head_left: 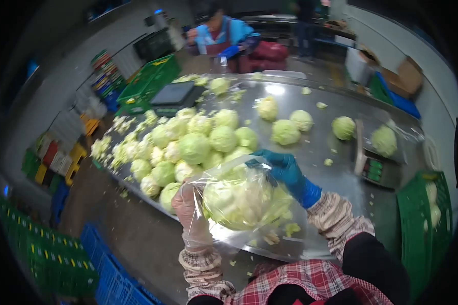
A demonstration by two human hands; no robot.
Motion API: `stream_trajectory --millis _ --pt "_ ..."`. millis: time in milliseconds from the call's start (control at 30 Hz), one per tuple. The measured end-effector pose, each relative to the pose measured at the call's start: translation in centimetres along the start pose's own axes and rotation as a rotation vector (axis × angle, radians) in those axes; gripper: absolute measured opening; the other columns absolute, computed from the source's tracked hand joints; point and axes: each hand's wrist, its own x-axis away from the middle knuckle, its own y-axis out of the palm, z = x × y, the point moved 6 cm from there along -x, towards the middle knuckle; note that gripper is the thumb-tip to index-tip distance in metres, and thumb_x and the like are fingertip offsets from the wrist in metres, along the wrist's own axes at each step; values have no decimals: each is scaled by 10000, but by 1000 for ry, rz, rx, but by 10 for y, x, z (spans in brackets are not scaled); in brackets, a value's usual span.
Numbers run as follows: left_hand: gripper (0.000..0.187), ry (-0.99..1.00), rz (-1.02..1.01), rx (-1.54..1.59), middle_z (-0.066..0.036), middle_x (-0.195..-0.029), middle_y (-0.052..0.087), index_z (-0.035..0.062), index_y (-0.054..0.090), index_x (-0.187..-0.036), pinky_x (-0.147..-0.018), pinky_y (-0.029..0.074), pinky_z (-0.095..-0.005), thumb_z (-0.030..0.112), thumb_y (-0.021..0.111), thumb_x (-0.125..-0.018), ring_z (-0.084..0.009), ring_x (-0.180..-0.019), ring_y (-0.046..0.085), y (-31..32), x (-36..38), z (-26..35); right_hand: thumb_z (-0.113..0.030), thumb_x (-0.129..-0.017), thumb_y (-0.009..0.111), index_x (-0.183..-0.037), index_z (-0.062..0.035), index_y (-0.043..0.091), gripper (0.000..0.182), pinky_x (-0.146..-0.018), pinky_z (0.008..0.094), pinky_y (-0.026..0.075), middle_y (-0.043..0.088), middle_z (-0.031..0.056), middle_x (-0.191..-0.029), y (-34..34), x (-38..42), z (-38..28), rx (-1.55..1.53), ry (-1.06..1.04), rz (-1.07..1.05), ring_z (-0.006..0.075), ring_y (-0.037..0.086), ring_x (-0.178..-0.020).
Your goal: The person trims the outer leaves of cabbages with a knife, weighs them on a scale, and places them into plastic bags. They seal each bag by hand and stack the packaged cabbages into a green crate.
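A cabbage (pixel 236 201) sits inside a clear plastic bag (pixel 224 170) just above the near edge of the metal table. My left hand (pixel 191 208), which looks pale and partly covered by clear film, grips the bag's left side; some of its fingers are hidden behind the bag. In a blue glove, my right hand (pixel 286 175) pinches the bag's upper right edge. Left of the bag lies a large heap of cabbages (pixel 194 147). Loose leaf scraps (pixel 291 229) lie beside the bag.
A scale (pixel 374 170) with a bagged cabbage (pixel 384 141) stands at right; another scale (pixel 173 95) is at back left. Green crates (pixel 150 84) and a right-hand crate (pixel 409 218) flank the metal table (pixel 310 157). Across it stands a person (pixel 229 38) in blue gloves.
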Motion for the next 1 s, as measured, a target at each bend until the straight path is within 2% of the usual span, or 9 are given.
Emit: stream_trajectory --millis 133,333,400,467,533,600,667,733,1000 --pt "386 231 -565 -124 -39 -588 529 17 571 -639 -738 465 -444 325 539 -870 -159 -520 475 103 38 14 -86 -811 645 -954 37 655 189 -857 321 441 622 117 -1015 -32 47 -105 17 -138 -43 191 581 -944" --pt "289 504 -1387 172 -32 -485 488 19 674 -700 -694 466 -450 204 527 -867 -145 -441 449 225 95 29 -72 -706 752 -869 5 692 190 -692 276 458 650 60 -779 -42 152 -253 457 -162 -151 123 576 -740" --pt "218 186 -758 -133 -39 -528 512 5 682 -797 -716 465 -450 153 534 -857 -141 -474 483 232 100 -2 -125 -726 759 -905 6 681 236 -667 269 474 669 73 -811 -67 171 -262 615 -79 -52 117 591 -701" --pt "206 289 -841 201 -47 -550 523 -4 671 -791 -732 466 -448 144 540 -850 -143 -488 489 264 111 6 -141 -746 747 -919 1 676 235 -704 272 496 680 85 -846 -82 193 -292 655 199 212 120 619 -719" --pt "194 392 -897 557 -54 -573 533 -13 660 -785 -748 468 -446 134 547 -842 -145 -502 496 292 120 17 -143 -753 743 -912 0 674 225 -711 268 498 679 79 -837 -76 202 -337 721 -41 67 113 622 -723" --pt "353 310 -981 35 -92 -627 591 3 605 -653 -796 464 -466 313 610 -821 -170 -506 507 322 136 20 -144 -759 738 -905 -1 673 214 -718 263 501 677 73 -829 -67 226 -350 738 -264 -66 105 624 -726" --pt "379 299 -1034 -61 -81 -570 576 14 606 -633 -828 453 -466 355 638 -796 -177 -491 515 341 130 5 -138 -762 733 -889 4 668 201 -707 256 499 668 59 -799 -104 231 -338 999 90 222 96 609 -714" --pt "365 381 -1373 90 -79 -568 573 10 617 -647 -872 434 -441 336 619 -812 -177 -567 550 347 146 10 -121 -750 735 -884 -32 672 173 -697 249 483 651 31 -793 -80 233 -354 1131 -70 -127 83 595 -759" --pt "193 170 -1186 -346 -50 -814 614 -18 645 -777 -800 436 -277 157 601 -847 -158 -771 565 348 97 -54 -114 -731 739 -856 -40 662 164 -699 305 460 637 39 -747 -184 215 -292 999 159 110 127 575 -723"
